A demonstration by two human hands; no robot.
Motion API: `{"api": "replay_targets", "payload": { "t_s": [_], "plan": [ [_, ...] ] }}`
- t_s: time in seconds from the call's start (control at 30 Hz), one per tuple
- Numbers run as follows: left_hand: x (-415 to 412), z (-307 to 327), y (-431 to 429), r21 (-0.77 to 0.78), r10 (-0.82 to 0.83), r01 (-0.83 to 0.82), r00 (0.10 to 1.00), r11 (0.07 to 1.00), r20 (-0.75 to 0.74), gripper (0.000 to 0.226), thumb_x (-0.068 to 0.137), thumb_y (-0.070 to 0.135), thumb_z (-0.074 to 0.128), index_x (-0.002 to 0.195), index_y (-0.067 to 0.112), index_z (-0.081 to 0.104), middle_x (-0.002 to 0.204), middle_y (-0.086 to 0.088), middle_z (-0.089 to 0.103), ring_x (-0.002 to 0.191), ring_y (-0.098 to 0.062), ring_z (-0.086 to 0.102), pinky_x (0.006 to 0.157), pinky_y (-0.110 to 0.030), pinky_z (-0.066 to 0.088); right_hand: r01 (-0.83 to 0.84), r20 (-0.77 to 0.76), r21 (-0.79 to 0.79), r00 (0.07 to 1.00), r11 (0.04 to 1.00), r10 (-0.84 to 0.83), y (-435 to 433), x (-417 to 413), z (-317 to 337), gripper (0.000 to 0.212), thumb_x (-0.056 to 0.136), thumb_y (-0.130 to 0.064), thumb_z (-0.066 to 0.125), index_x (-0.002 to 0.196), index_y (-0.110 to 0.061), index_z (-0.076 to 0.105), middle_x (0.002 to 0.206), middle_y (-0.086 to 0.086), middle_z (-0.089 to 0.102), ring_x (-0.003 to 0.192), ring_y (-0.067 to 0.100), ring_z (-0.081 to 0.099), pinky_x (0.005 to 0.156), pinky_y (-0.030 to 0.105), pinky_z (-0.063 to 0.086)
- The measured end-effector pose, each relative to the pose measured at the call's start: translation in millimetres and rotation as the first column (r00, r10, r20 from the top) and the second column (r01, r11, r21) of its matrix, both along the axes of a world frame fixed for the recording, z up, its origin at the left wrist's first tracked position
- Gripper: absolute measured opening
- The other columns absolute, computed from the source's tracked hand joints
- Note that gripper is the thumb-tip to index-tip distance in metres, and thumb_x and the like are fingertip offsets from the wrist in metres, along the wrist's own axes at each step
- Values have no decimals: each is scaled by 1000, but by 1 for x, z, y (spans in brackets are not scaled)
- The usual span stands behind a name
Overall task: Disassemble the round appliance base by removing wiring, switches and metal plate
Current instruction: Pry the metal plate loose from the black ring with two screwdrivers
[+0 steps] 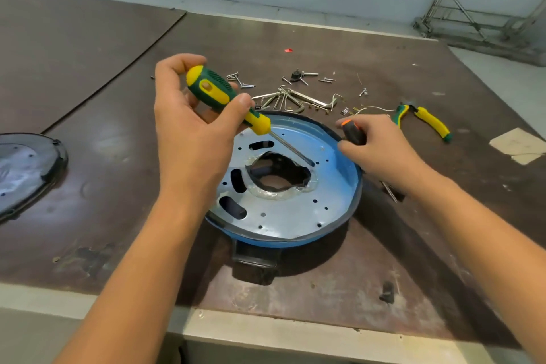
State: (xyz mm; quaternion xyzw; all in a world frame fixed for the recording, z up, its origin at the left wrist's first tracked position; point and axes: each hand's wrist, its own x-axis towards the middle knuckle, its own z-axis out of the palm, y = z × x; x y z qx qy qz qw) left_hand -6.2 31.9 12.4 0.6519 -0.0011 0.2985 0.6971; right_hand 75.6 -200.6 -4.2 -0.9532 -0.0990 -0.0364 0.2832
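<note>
The round appliance base (345, 210), blue with a dark rim, sits in the middle of the brown table. A perforated metal plate (280, 213) with slots and a ragged centre hole fills its inside. My left hand (192, 124) grips a green and yellow screwdriver (218, 91), whose shaft slants down to the plate near the centre hole. My right hand (381, 151) holds a second, black and orange screwdriver (353, 131) at the base's right rim. Its shaft pokes out under my wrist.
Loose screws (240, 80), bent metal brackets (295, 97) and small parts lie behind the base. Green and yellow pliers (425, 118) rest at the right. A dark round cover (26, 171) lies at the left edge. A paper scrap (517, 145) sits far right.
</note>
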Motion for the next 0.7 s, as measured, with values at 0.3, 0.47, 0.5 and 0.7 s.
{"api": "replay_targets", "payload": {
  "t_s": [0.3,0.47,0.5,0.7],
  "plan": [
    [-5,4,-11,99,49,-45,998,994,-38,50,81,15,81,115,17,44,107,-19,64,91,-28,72,74,-41,63,-72,-282,45,956,996,82,1,-42,7,22,91,-8,61,109,-21,65,93,8,68,69,27,73,54,45,63],
    [-7,-1,-15,160,61,-51,997,986,-56,46,82,15,80,114,21,46,99,-6,69,89,-22,72,78,-44,61,-84,-402,218,900,972,168,-12,-52,10,16,96,-5,60,106,-17,65,56,3,62,45,14,56,44,25,48],
    [-8,-2,-15,165,62,-52,996,985,-57,46,83,15,80,115,21,47,98,-4,69,89,-20,72,79,-43,61,-80,-356,210,922,974,153,-13,-49,12,12,96,-6,61,103,-15,65,58,5,62,47,15,56,45,27,48],
    [-3,-11,-8,143,53,-39,994,989,-96,42,90,12,73,120,22,46,102,-4,67,94,-17,71,80,-33,62,-66,28,697,997,714,65,-9,-32,23,15,102,-12,61,88,-16,56,69,3,63,54,16,53,52,31,48]
  ]
}}
